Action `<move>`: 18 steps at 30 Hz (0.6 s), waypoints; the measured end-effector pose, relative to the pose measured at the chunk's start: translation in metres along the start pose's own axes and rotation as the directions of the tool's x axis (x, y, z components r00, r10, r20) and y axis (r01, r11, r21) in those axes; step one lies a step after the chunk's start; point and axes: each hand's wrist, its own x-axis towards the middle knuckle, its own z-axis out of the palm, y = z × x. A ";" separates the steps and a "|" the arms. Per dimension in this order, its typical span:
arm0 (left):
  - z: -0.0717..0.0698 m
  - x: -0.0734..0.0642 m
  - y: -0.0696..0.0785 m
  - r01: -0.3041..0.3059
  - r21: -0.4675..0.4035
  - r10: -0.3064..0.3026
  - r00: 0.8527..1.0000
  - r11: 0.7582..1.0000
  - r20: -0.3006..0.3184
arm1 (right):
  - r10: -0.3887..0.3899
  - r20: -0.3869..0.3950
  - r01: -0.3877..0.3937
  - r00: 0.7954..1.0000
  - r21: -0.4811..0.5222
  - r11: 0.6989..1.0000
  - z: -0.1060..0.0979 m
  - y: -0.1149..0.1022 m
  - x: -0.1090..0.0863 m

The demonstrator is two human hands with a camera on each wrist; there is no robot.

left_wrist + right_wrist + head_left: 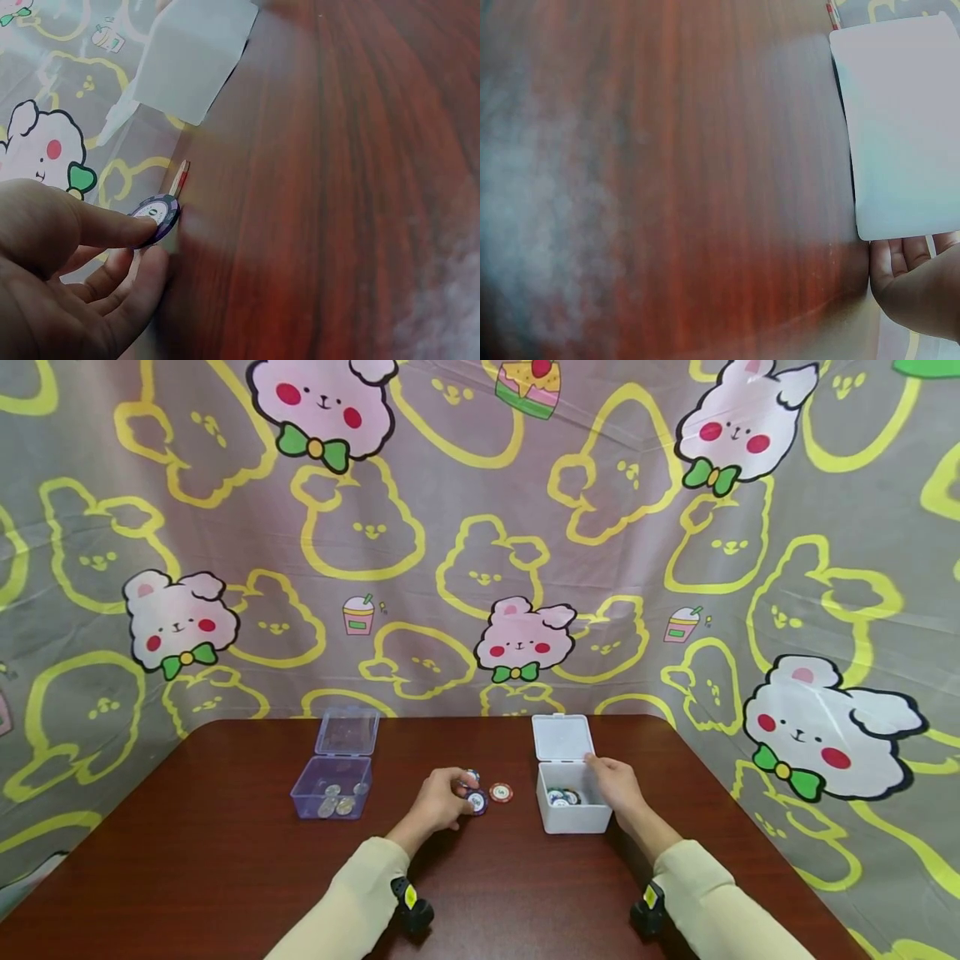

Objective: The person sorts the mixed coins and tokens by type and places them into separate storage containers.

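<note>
My left hand (441,800) pinches a purple-edged poker chip (160,217) between thumb and fingers, at the middle of the table. Partly behind those fingers shows another poker chip (472,777) with a pale face. Just to the right lies a red-edged poker chip (501,792), flat on the wood. My right hand (619,787) holds the right side of a white plastic box (576,820), whose lid stands raised at the back. Several poker chips (561,797) lie inside it. In the right wrist view, fingers (900,255) bend against the box's side.
A clear purple plastic box (306,797) stands to the left with its lid (348,732) tipped back and several silvery coins (337,802) in it. The dark red wooden table (217,860) ends at a patterned cloth (435,610) hanging behind.
</note>
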 end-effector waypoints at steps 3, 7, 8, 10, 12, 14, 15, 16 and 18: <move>-0.001 -0.001 -0.001 0.005 -0.047 -0.004 1.000 0.999 0.011 | 0.001 -0.005 -0.001 1.000 -0.002 1.000 0.000 0.000 0.001; -0.002 -0.003 -0.001 0.007 -0.092 -0.003 0.999 0.996 0.037 | 0.001 -0.003 -0.001 1.000 -0.006 1.000 0.000 0.000 0.001; -0.003 -0.004 0.000 0.007 -0.101 -0.003 0.999 0.995 0.044 | -0.002 -0.002 0.002 1.000 -0.008 1.000 0.000 0.000 0.001; -0.004 -0.006 0.000 0.013 -0.123 -0.006 0.998 0.992 0.056 | -0.006 -0.002 0.006 1.000 -0.006 1.000 0.000 0.000 0.001; -0.004 -0.008 0.000 0.019 -0.143 -0.010 0.998 0.990 0.069 | -0.010 -0.002 0.010 1.000 -0.005 1.000 0.000 0.000 0.001; -0.005 -0.009 -0.001 0.029 -0.167 -0.016 0.997 0.986 0.079 | -0.013 -0.004 0.013 1.000 -0.005 1.000 0.000 -0.001 0.001; -0.005 -0.010 -0.001 0.036 -0.182 -0.020 0.996 0.983 0.086 | -0.011 -0.007 0.011 1.000 -0.006 1.000 0.000 -0.001 0.001; -0.006 -0.011 -0.001 0.043 -0.199 -0.025 0.995 0.979 0.093 | -0.010 -0.008 0.010 1.000 -0.007 1.000 0.000 -0.001 0.001; -0.006 -0.012 0.000 0.059 -0.234 -0.034 0.994 0.970 0.106 | -0.007 -0.009 0.007 1.000 -0.008 1.000 0.000 -0.001 0.001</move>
